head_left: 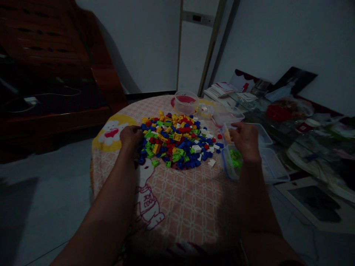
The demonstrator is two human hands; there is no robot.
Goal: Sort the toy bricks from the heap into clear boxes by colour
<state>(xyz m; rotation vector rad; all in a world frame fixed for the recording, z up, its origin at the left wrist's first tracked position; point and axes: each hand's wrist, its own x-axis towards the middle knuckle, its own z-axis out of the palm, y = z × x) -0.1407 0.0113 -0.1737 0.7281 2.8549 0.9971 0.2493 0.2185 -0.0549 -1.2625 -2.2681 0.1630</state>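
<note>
A heap of mixed toy building bricks [172,138] in red, yellow, blue, green and white lies on the round table. My left hand [131,138] rests at the heap's left edge, its fingers curled inward against the bricks; what they hold, if anything, is hidden. Over the clear plastic boxes on the right, my right hand [245,138] has its fingers bent together. Yellow-orange bricks [227,136] show by its fingertips in the rear box, and I cannot make out whether one is pinched. Green bricks [235,159] lie in the nearer box [229,173], partly behind my wrist.
A round clear tub [185,105] stands at the table's back, beside a small container with white bricks [204,109] and another clear box [226,114]. Patterned cloth [188,199] covers the table. A cluttered glass table [277,129] stands right, a wooden bench [94,81] left.
</note>
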